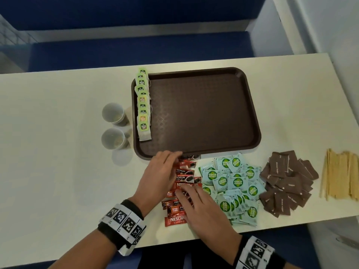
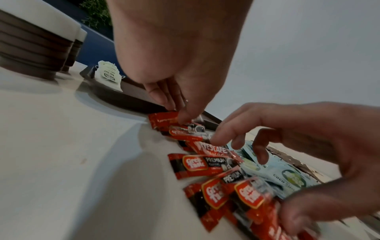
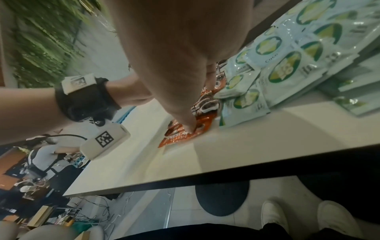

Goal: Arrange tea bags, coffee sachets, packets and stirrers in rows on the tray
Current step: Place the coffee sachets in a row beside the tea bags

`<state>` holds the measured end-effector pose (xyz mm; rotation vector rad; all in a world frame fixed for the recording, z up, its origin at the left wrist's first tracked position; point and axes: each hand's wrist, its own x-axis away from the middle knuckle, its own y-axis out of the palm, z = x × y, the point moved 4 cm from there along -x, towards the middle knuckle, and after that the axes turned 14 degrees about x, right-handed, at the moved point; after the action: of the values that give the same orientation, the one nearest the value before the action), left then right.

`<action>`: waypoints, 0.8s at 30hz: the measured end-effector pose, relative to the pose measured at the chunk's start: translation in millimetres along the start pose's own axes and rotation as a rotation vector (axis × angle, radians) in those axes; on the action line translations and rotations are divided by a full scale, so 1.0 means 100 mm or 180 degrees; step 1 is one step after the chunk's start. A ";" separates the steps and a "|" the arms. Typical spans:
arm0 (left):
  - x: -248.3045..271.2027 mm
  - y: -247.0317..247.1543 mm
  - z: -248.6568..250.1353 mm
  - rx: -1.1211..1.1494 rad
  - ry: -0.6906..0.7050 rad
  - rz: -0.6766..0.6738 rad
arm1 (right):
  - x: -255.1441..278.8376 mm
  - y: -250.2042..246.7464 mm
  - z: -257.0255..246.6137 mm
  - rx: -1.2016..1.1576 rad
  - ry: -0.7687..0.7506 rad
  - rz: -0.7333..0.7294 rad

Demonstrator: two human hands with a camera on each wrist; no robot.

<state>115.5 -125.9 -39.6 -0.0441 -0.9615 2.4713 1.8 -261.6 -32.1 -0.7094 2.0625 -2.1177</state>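
A brown tray (image 1: 204, 113) lies on the white table, with a row of green-labelled tea bags (image 1: 143, 105) along its left side. In front of it is a loose pile of red coffee sachets (image 1: 184, 172) (image 2: 197, 164) (image 3: 179, 139). My left hand (image 1: 174, 158) (image 2: 179, 113) is over the pile's far end by the tray rim, fingertips resting on a red sachet. My right hand (image 1: 192, 197) (image 2: 246, 141) (image 3: 185, 97) spreads over the near part, index on a Nescafe sachet and thumb pressing the nearest ones. Neither hand lifts a sachet.
Right of the sachets lie a heap of pale blue Coco Natura packets (image 1: 233, 183), a heap of brown sugar packets (image 1: 287, 181) and a bundle of wooden stirrers (image 1: 340, 175). Two paper cups (image 1: 113, 113) (image 1: 113, 138) stand left of the tray. The table's front edge is close behind the sachets.
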 end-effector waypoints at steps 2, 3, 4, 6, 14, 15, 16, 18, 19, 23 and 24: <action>0.05 0.00 -0.01 -0.0081 0.0148 -0.0308 | -0.02 0.03 0.04 -0.0027 0.0013 0.0033; 0.09 -0.01 -0.01 -0.0093 0.0154 -0.0431 | -0.04 0.03 0.06 -0.0061 0.0014 0.0062; 0.13 -0.02 0.00 -0.0098 0.0167 -0.0513 | -0.04 0.03 0.07 -0.0107 0.0014 0.0102; 0.21 -0.06 0.05 -0.0178 0.0206 -0.0604 | -0.03 0.01 0.11 -0.0286 0.0045 0.0172; 0.58 0.22 0.03 -0.0984 0.0403 -0.0909 | 0.13 0.00 0.30 -0.1097 0.0509 0.0264; 0.60 0.27 0.01 -0.1078 0.0429 -0.0887 | 0.13 -0.03 0.34 -0.1112 0.0571 0.0314; 0.62 0.31 0.00 -0.1168 0.0459 -0.0846 | 0.14 -0.05 0.36 -0.1099 0.0604 0.0377; 0.63 0.37 0.00 -0.1280 0.0490 -0.0740 | 0.13 -0.10 0.40 -0.1094 0.0627 0.0461; 0.62 0.38 0.01 -0.1294 0.0493 -0.0682 | 0.12 -0.12 0.41 -0.1095 0.0632 0.0484; 0.53 0.35 0.03 -0.1310 0.0500 -0.0539 | -0.02 -0.19 0.45 -0.1075 0.0548 0.0529; 0.51 0.34 0.04 -0.1310 0.0483 -0.0533 | -0.06 -0.21 0.45 -0.1104 0.0520 0.0531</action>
<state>55.1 -126.8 -51.7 -0.2712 -1.3304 2.0527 30.0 -299.1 -14.2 -0.3869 2.5126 -1.8038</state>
